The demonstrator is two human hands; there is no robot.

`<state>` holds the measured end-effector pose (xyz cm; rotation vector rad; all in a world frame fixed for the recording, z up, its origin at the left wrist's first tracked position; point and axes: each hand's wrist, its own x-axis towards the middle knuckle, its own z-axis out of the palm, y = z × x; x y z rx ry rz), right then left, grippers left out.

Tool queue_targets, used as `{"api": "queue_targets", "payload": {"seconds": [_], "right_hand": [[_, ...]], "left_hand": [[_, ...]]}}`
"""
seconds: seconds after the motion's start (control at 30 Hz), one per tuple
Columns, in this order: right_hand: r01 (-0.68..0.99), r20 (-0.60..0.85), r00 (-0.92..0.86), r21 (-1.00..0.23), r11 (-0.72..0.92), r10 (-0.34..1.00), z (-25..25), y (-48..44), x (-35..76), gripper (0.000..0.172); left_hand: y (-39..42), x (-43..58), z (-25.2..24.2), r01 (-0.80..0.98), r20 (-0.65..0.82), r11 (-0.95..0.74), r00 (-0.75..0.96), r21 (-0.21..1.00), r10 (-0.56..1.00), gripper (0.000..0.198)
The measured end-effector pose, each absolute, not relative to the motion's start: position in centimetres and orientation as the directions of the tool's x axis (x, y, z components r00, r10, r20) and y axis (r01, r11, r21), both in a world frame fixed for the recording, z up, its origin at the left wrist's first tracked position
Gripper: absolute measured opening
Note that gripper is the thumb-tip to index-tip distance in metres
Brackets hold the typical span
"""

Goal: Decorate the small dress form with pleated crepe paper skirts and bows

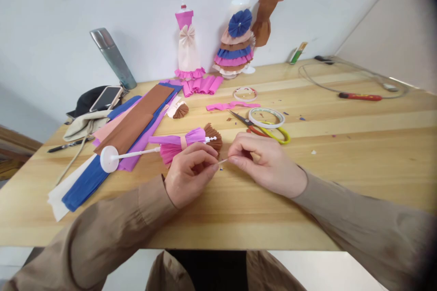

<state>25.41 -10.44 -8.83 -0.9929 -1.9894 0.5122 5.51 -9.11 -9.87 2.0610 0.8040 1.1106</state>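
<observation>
Between my two hands runs a thin pale strip [223, 161], too small to tell what it is made of. My left hand [191, 173] pinches one end of it between thumb and finger. At the other end, the fingertips of my right hand [264, 161] are pressed together on it. Just behind my left hand a small white mannequin stand [133, 153] lies on its side, dressed in pink and purple crepe paper [170, 144]. A brown pleated paper fan [213, 135] sits by its top end. Yellow-and-orange-handled scissors [284, 138] lie behind my right hand, partly under a white tape roll [280, 118].
Crepe paper strips [136, 125] are piled at the left, beside a phone [106, 99] and a leaning flask [114, 57]. Dressed mannequins [188, 52] stand along the wall. A second tape ring [245, 100], a red-handled tool [360, 96] and a cable [307, 75] lie farther back.
</observation>
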Motion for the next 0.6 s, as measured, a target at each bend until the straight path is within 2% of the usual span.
{"api": "queue_targets", "payload": {"seconds": [0.13,0.33,0.47,0.6], "right_hand": [[0.488,0.518,-0.402,-0.576,0.656,0.755,-9.03,-10.35,25.61,0.018],[0.498,0.536,-0.405,-0.55,0.67,0.741,-9.37,-10.21,25.62,0.019],[0.5,0.544,-0.404,-0.542,0.676,0.735,-9.3,-10.35,25.4,0.019],[0.512,0.564,-0.365,-0.543,0.666,0.741,-9.34,-10.36,25.44,0.019]], "left_hand": [[-9.18,5.64,-9.84,0.231,0.463,-0.598,0.445,0.767,0.766,0.011],[-9.2,5.55,-9.69,0.264,0.536,-0.655,0.403,0.708,0.742,0.006],[-9.2,5.21,-9.47,0.261,0.642,-0.755,0.405,0.601,0.651,0.003],[-9.41,4.83,-9.2,0.305,0.715,-0.858,0.476,0.412,0.513,0.025]]}}
